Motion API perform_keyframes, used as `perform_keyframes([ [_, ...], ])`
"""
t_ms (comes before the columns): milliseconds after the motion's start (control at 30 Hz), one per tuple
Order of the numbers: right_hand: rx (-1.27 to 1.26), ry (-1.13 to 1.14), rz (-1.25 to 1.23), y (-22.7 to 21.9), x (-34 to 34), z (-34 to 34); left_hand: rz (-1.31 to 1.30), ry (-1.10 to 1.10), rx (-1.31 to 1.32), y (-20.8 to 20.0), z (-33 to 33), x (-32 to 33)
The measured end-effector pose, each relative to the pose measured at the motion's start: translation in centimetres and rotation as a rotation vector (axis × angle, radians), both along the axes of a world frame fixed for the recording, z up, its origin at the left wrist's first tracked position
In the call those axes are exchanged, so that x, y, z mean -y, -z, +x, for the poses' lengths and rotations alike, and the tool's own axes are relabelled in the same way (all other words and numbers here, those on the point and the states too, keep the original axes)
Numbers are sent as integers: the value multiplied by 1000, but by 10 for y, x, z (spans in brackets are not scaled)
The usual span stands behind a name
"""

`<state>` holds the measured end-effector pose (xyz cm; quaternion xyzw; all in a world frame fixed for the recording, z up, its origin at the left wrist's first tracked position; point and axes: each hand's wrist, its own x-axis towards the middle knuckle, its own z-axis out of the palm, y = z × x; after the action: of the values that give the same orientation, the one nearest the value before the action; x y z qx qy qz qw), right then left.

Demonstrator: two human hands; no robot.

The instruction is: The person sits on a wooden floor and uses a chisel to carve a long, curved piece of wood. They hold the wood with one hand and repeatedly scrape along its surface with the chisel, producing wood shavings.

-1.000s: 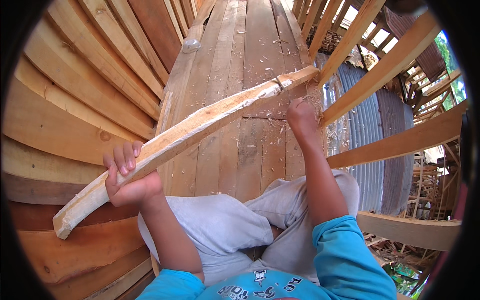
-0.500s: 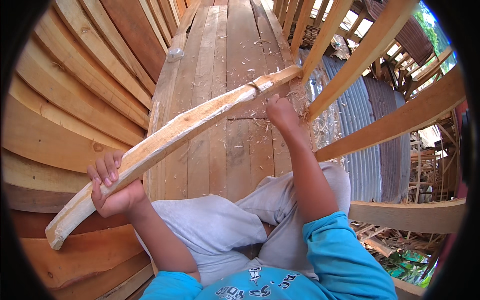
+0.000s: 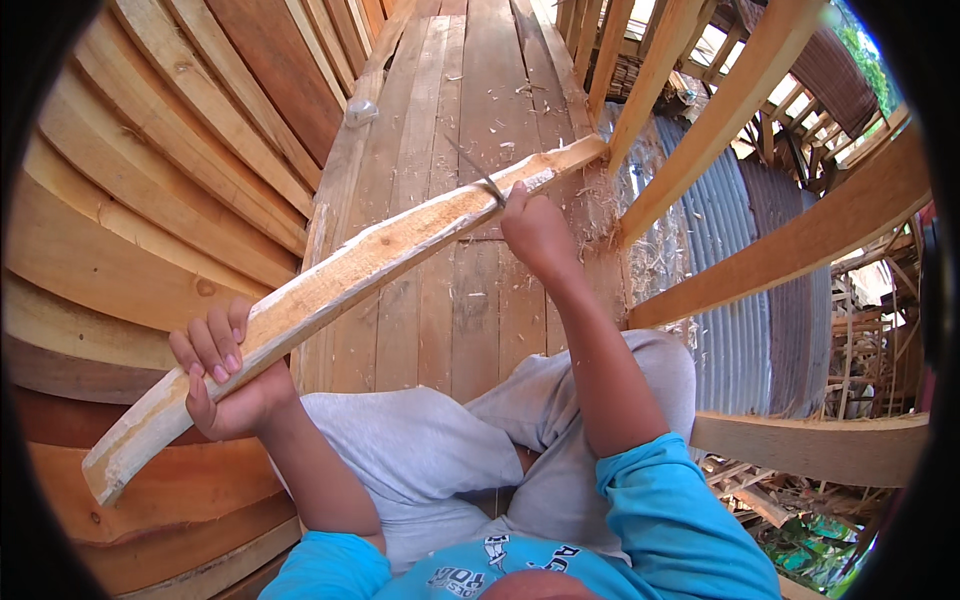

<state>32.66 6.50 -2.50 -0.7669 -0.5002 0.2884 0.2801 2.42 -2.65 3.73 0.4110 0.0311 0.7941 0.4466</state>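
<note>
A long, slightly curved wooden pole (image 3: 390,243), pale with whitish edges, slants from the lower left to the far right. My left hand (image 3: 237,392) is wrapped around it near its lower-left end. The far end touches a side post. My right hand (image 3: 538,232) is closed at the near edge of the pole, toward its far end. From this fist a thin, dark knife blade (image 3: 474,165) crosses the wood and points to the upper left; the fingers hide its handle.
Shavings lie scattered over the plank floor (image 3: 425,330). Wooden boards (image 3: 170,215) line the left side. Posts (image 3: 665,75) and a low rail (image 3: 810,445) edge the right, with corrugated metal sheets (image 3: 725,270) beyond. A clear plastic container (image 3: 361,112) sits at the far left.
My right hand has moved left, up against the pole, and the knife blade now lies farther down its length, showing more of itself. My left hand keeps its grip, with the pole nearly still.
</note>
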Motion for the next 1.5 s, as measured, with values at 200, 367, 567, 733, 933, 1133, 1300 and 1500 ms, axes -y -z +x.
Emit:
perform_keyframes([
  [200,97,-16,-63,-3,4,12,-100,-131,33,2,-7,-4],
  [367,88,-98,-64,-4,8,6,-67,-51,71,6,-26,-4],
  [567,75,-118,-70,-8,6,5,-100,-99,60,2,-25,-1],
  [733,67,-126,-54,-15,11,4,-75,-72,67,-1,-27,4],
  [933,62,-120,-68,-8,6,4,-89,-130,43,-1,-20,0],
  [1133,41,-130,-81,-8,7,1,-25,-124,-15,6,-23,-4],
  [1300,-22,-213,-15,7,11,6,-4,-180,46,3,3,-14],
  [1500,-248,-266,59,29,18,17,-23,-20,-19,21,-9,-15],
])
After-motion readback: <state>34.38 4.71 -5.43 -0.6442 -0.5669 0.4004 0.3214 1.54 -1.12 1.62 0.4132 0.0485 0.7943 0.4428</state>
